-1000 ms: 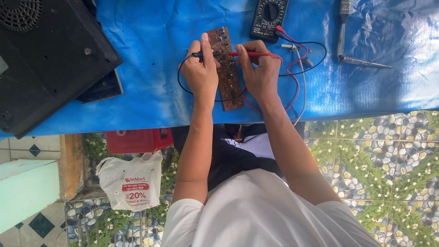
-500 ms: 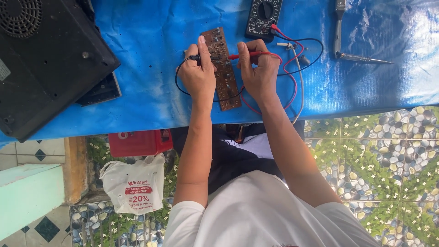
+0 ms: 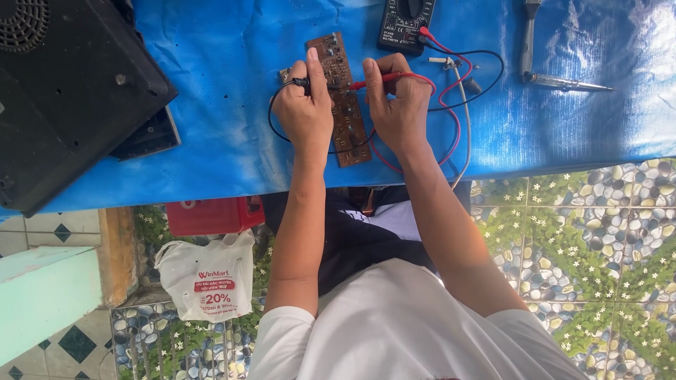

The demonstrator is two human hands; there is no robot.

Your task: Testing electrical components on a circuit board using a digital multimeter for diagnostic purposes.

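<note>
1. Hands meet over a brown circuit board (image 3: 343, 98) lying near the front edge of a blue-covered table (image 3: 211, 105); the left hand (image 3: 304, 112) pinches a black probe (image 3: 301, 82) between thumb and fingers, the right hand (image 3: 398, 105) closes the same way on a red probe (image 3: 373, 82).
2. Both tips sit on the board's upper half; steady wrists resting on the table and light pressure would likely keep the contacts from slipping.
3. The black meter (image 3: 405, 24) lies at one o'clock from the board, its dial within view for reading.
4. Count: one board, two probes, one meter, two leads, one red and one black.
5. At three o'clock lies one soldering iron (image 3: 556, 77); at nine o'clock, one large black appliance (image 3: 63, 91).
</note>
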